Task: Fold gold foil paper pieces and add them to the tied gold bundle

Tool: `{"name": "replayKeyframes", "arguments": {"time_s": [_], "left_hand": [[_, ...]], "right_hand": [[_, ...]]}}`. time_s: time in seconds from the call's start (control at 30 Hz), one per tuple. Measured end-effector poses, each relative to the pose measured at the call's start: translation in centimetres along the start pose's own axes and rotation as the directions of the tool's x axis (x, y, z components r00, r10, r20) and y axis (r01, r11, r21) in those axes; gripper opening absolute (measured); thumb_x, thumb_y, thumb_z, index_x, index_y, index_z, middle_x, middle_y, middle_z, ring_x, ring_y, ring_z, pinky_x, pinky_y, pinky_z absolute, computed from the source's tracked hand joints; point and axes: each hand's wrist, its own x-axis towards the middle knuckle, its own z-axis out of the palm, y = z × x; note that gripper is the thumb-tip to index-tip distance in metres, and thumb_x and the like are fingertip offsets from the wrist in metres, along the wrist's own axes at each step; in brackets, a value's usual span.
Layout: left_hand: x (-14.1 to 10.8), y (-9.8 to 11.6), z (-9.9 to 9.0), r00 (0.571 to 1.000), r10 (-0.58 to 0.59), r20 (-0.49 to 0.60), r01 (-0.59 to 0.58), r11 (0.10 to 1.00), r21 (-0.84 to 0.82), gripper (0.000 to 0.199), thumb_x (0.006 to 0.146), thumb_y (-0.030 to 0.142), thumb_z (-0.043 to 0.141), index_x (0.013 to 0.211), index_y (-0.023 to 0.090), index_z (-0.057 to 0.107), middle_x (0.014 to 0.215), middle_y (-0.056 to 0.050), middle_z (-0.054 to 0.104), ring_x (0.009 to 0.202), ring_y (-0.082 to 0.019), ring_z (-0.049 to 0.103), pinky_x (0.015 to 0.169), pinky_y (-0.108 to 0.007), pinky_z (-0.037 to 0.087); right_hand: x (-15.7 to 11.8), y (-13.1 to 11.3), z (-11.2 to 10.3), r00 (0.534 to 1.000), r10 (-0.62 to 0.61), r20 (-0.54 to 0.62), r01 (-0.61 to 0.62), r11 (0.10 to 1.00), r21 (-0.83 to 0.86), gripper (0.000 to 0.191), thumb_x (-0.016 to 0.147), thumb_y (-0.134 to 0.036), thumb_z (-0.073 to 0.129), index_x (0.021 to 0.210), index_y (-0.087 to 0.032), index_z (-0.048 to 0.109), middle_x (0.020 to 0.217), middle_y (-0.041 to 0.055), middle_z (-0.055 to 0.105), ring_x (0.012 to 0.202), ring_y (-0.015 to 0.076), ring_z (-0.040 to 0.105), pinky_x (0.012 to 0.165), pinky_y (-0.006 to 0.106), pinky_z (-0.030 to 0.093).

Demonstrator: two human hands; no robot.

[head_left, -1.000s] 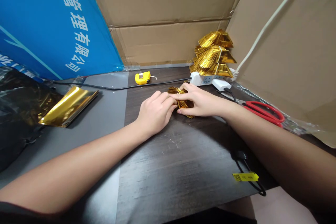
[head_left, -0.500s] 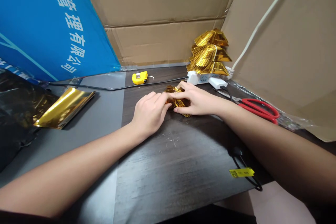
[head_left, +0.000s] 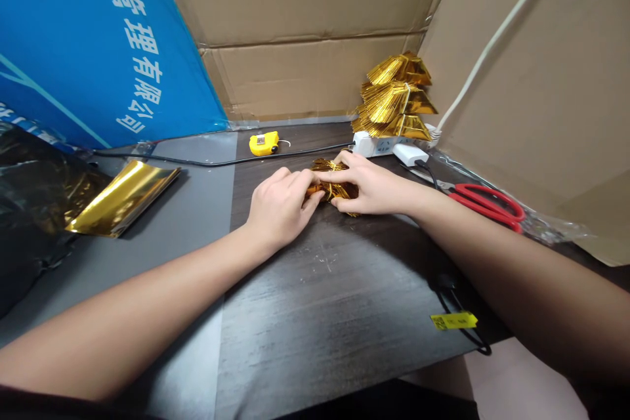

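1. Head view: pinching the left part of the gold foil bundle [head_left: 343, 191] with the left hand [head_left: 278, 207]; gripping its right side between spread fingers and thumb of the right hand [head_left: 371, 187].
2. Lying on the dark tabletop [head_left: 315, 315], nearer than the power strip [head_left: 382, 146], left of the red scissors [head_left: 460, 191].
3. Now showing slightly more foil by the left thumb; otherwise hardly moved, suggesting fine adjustment.

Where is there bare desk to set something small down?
Mostly the dark tabletop between your left forearm and the yellow tag, nearer you than the held foil bundle. Also the gray surface between the gold foil sheet and tabletop. Back right is crowded: stacked gold bundles, power strip, red scissors.
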Motion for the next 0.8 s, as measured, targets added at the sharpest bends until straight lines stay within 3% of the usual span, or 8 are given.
{"name": "replayKeyframes", "arguments": {"time_s": [0.17, 0.3, 0.37, 0.47, 0.6, 0.67, 0.8], "left_hand": [[0.1, 0.0, 0.2, 1.000, 0.011, 0.021, -0.010, 0.999, -0.038, 0.013, 0.097, 0.028, 0.058, 0.089, 0.019, 0.062, 0.083, -0.003, 0.070, 0.078, -0.021, 0.062, 0.066, -0.032, 0.045], [0.0, -0.2, 0.3, 0.999, 0.021, 0.028, -0.018, 0.994, -0.112, 0.012, 0.099, 0.025, 0.054, 0.093, 0.019, 0.063, 0.086, -0.003, 0.068, 0.081, -0.020, 0.061, 0.070, -0.032, 0.048], [0.1, -0.3, 0.3, 1.000, 0.016, 0.024, -0.011, 0.985, -0.173, 0.010, 0.098, 0.024, 0.055, 0.094, 0.019, 0.063, 0.090, -0.004, 0.065, 0.084, -0.019, 0.060, 0.073, -0.032, 0.050], [0.3, -0.2, 0.3, 0.999, 0.036, 0.001, -0.035, 0.961, -0.275, 0.006, 0.096, 0.022, 0.057, 0.094, 0.018, 0.061, 0.099, -0.007, 0.061, 0.093, -0.020, 0.059, 0.083, -0.034, 0.053], [0.4, 0.2, 0.1, 0.997, 0.073, 0.007, -0.068, 0.954, -0.292, 0.006, 0.095, 0.022, 0.056, 0.095, 0.017, 0.059, 0.113, -0.012, 0.057, 0.105, -0.025, 0.054, 0.094, -0.043, 0.054], [0.4, 0.3, 0.1, 0.998, 0.062, 0.016, -0.055, 0.956, -0.287, 0.007, 0.093, 0.022, 0.055, 0.097, 0.017, 0.058, 0.118, -0.014, 0.054, 0.109, -0.027, 0.053, 0.096, -0.047, 0.054], [0.4, 0.3, 0.3, 1.000, 0.020, 0.009, -0.016, 0.947, -0.320, 0.008, 0.091, 0.020, 0.055, 0.098, 0.017, 0.054, 0.118, -0.014, 0.050, 0.112, -0.027, 0.054, 0.099, -0.048, 0.054]], "right_hand": [[-0.2, 0.0, -0.3, 0.999, -0.035, 0.007, 0.035, 0.998, -0.045, 0.057, 0.088, -0.027, 0.064, 0.145, -0.027, 0.061, 0.102, 0.0105, 0.054, 0.097, 0.0282, 0.055, 0.089, 0.046, 0.048], [-0.7, 0.3, -0.6, 0.995, -0.097, 0.019, 0.098, 0.991, -0.087, 0.071, 0.088, -0.044, 0.071, 0.153, -0.023, 0.051, 0.131, 0.0179, 0.059, 0.115, 0.0341, 0.057, 0.100, 0.054, 0.048], [-0.8, 0.7, -0.6, 0.992, -0.126, -0.005, 0.124, 0.986, -0.111, 0.078, 0.085, -0.042, 0.073, 0.156, -0.022, 0.047, 0.142, 0.0179, 0.057, 0.124, 0.0362, 0.055, 0.106, 0.057, 0.045], [-0.8, 1.5, -0.5, 0.985, -0.172, -0.006, 0.171, 0.983, -0.066, 0.080, 0.086, -0.027, 0.067, 0.160, -0.022, 0.039, 0.157, 0.0167, 0.048, 0.140, 0.0347, 0.047, 0.116, 0.057, 0.039], [-0.7, 2.0, -0.8, 0.978, -0.208, 0.030, 0.205, 0.976, 0.078, 0.085, 0.089, -0.018, 0.061, 0.165, -0.022, 0.023, 0.172, 0.0177, 0.021, 0.158, 0.0297, 0.025, 0.124, 0.054, 0.031], [-0.7, 1.8, -1.2, 0.979, -0.201, 0.018, 0.199, 0.977, 0.076, 0.082, 0.089, -0.020, 0.063, 0.163, -0.023, 0.027, 0.172, 0.0184, 0.018, 0.158, 0.0306, 0.024, 0.123, 0.055, 0.032], [-0.8, 1.0, -2.1, 0.979, -0.199, -0.039, 0.199, 0.980, 0.013, 0.047, 0.089, -0.019, 0.066, 0.135, -0.019, 0.054, 0.162, 0.0201, 0.039, 0.146, 0.0321, 0.046, 0.110, 0.055, 0.047]]}}
